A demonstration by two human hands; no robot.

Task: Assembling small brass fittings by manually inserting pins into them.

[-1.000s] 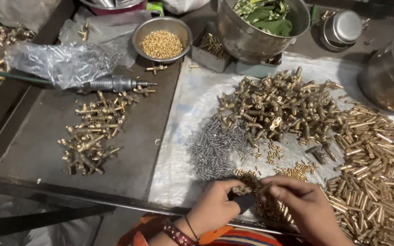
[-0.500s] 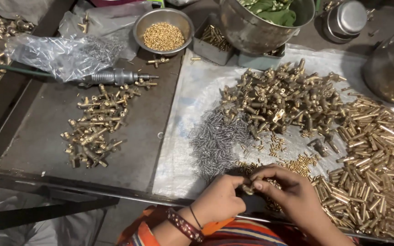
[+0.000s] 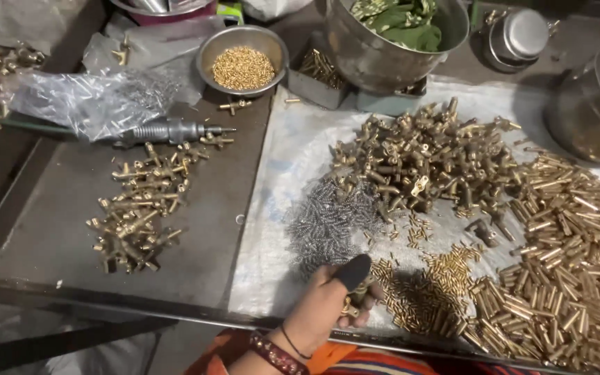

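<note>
One hand shows, the left hand (image 3: pixel 328 305), its grip pinching a small brass fitting (image 3: pixel 353 300) over the bench's near edge. Steel springs (image 3: pixel 331 222) lie just beyond the black-capped thumb; the right hand is unseen.

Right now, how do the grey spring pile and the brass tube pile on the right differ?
The spring pile is dull grey; the tube pile is shiny gold. The spring pile is small and sits just beyond the left hand; the tube pile is far larger and sits at the right edge. Both lie loose on the white sheet.
</note>
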